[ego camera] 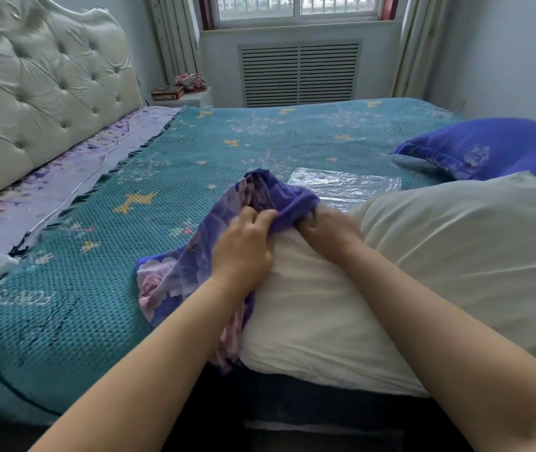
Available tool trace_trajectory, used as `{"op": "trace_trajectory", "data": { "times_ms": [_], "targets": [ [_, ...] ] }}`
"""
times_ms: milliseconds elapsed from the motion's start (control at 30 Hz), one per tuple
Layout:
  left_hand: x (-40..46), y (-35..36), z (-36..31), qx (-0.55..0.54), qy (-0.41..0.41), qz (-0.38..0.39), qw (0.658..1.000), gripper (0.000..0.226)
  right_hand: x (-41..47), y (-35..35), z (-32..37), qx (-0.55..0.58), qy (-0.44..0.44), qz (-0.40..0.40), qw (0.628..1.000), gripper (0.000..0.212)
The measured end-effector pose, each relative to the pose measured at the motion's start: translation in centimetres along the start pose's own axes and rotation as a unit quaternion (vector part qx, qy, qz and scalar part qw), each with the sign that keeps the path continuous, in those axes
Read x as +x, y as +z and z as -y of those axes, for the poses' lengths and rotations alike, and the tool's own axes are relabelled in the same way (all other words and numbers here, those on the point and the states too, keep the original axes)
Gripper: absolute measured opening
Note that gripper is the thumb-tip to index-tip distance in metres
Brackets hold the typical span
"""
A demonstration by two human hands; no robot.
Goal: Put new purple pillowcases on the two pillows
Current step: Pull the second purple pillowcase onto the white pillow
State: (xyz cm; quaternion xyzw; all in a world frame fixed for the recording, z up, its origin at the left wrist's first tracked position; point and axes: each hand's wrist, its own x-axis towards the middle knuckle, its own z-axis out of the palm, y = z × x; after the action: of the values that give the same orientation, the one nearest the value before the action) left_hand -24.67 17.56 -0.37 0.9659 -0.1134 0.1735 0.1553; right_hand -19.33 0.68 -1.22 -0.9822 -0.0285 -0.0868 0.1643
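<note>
On teal bedspread (103, 203): left hand (243, 252), right hand (327, 230) clamped on limp, light purple pillowcase (194, 256) hem; soft bare pillow (406, 272).

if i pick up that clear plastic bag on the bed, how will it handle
The clear plastic bag lies flat and crinkled on the bedspread, so it is probably very light, floppy, and a bit slippery. It looks empty, so it may drift or slide easily.

- A home bedroom: a bed (194, 151) under a teal blanket fills the room.
- Tufted headboard (41, 83) at the bed's left side.
- Curtained window (296, 8) beyond the bed.
</note>
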Motion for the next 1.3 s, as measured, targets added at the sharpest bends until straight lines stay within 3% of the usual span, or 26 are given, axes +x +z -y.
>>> {"op": "trace_trajectory", "data": {
  "times_ms": [67, 133, 200, 267, 334, 434, 500, 567, 634, 701, 734, 767, 801, 834, 867, 901, 934, 1034, 1101, 1168, 1234, 1301],
  "targets": [
    [-0.7, 0.2, 1.8, 0.093, -0.054, -0.016, 0.994, 0.05, -0.4, 0.1, -0.9, -0.011, -0.031, -0.066, 0.997, 0.058],
    [-1.0, 0.0, 3.0, 0.147, -0.13, 0.04, 0.98, 0.052, -1.8, 0.6, -1.4, -0.022, -0.053, -0.116, 0.992, 0.059],
    [-1.2, -0.3, 3.4, 0.158, -0.169, 0.092, 0.969, 0.038, -4.2, 0.9, -1.0, -0.026, -0.116, -0.193, 0.974, 0.058],
    [-1.4, -0.4, 3.1, 0.136, -0.163, 0.095, 0.972, 0.026, -7.2, 1.4, 0.0, -0.046, -0.182, -0.226, 0.956, 0.062],
    [-1.5, -0.4, 2.7, 0.07, -0.143, 0.067, 0.985, 0.019, -10.5, 3.0, 1.1, -0.082, -0.212, -0.148, 0.963, 0.083],
    [-0.9, -0.4, 1.8, -0.144, -0.161, 0.044, 0.975, 0.014, -12.8, 6.0, 1.2, -0.198, -0.227, -0.05, 0.952, 0.108],
    [-1.0, -0.4, 0.9, -0.265, -0.17, 0.047, 0.948, 0.016, -11.8, 6.4, 0.3, -0.207, -0.227, -0.05, 0.95, 0.09],
    [-1.9, 0.0, -0.4, -0.262, -0.15, 0.072, 0.951, 0.026, -10.2, 5.7, -0.3, -0.15, -0.192, -0.08, 0.967, 0.054],
    [-3.4, 0.9, -1.3, -0.106, -0.112, 0.08, 0.985, 0.034, -8.8, 4.3, 0.2, -0.089, -0.138, -0.085, 0.983, 0.024],
    [-4.7, 1.0, -1.1, 0.067, -0.114, 0.046, 0.99, 0.034, -7.9, 3.6, 1.2, -0.089, -0.097, -0.068, 0.989, 0.018],
    [-4.8, 0.8, -0.7, 0.099, -0.125, 0.033, 0.987, 0.033, -7.6, 3.7, 1.3, -0.097, -0.087, -0.064, 0.989, 0.021],
    [-4.9, 0.5, -0.6, 0.077, -0.134, 0.022, 0.988, 0.03, -7.4, 3.5, 1.6, -0.099, -0.075, -0.063, 0.99, 0.022],
    [-5.0, 0.3, -0.5, -0.017, -0.144, 0.001, 0.989, 0.027, -7.0, 3.2, 1.9, -0.095, -0.057, -0.058, 0.992, 0.022],
    [-5.0, 0.1, -0.8, -0.182, -0.157, -0.018, 0.971, 0.027, -6.5, 2.9, 2.3, -0.093, -0.041, -0.057, 0.993, 0.022],
    [-4.8, 0.1, -1.6, -0.352, -0.172, -0.017, 0.92, 0.028, -5.9, 2.8, 2.5, -0.094, -0.036, -0.04, 0.994, 0.024],
    [-4.5, 0.4, -2.5, -0.45, -0.183, -0.009, 0.874, 0.029, -5.3, 2.7, 2.5, -0.092, -0.045, -0.009, 0.995, 0.026],
    [-4.2, 0.9, -3.1, -0.492, -0.175, 0.002, 0.853, 0.028, -5.1, 2.7, 2.5, -0.075, -0.057, 0.028, 0.995, 0.027],
    [-3.6, 1.8, -3.1, -0.413, -0.122, 0.037, 0.902, 0.033, -5.5, 2.6, 0.7, 0.113, -0.107, 0.116, 0.981, 0.015],
    [-4.0, 2.0, -2.0, -0.304, -0.076, 0.045, 0.948, 0.032, -6.6, 2.4, -1.3, 0.297, -0.095, 0.14, 0.94, 0.024],
    [-5.1, 2.2, -1.1, -0.158, -0.011, 0.026, 0.987, 0.046, -7.7, 2.1, -2.3, 0.406, -0.061, 0.165, 0.897, 0.023],
    [-6.0, 2.5, -0.6, -0.077, 0.044, 0.032, 0.996, 0.054, -8.3, 2.1, -1.7, 0.47, -0.031, 0.16, 0.867, 0.02],
    [-6.4, 3.0, 0.1, -0.078, 0.045, 0.042, 0.995, 0.035, -8.5, 2.3, -0.1, 0.421, -0.024, 0.115, 0.899, 0.039]
  ]
}}
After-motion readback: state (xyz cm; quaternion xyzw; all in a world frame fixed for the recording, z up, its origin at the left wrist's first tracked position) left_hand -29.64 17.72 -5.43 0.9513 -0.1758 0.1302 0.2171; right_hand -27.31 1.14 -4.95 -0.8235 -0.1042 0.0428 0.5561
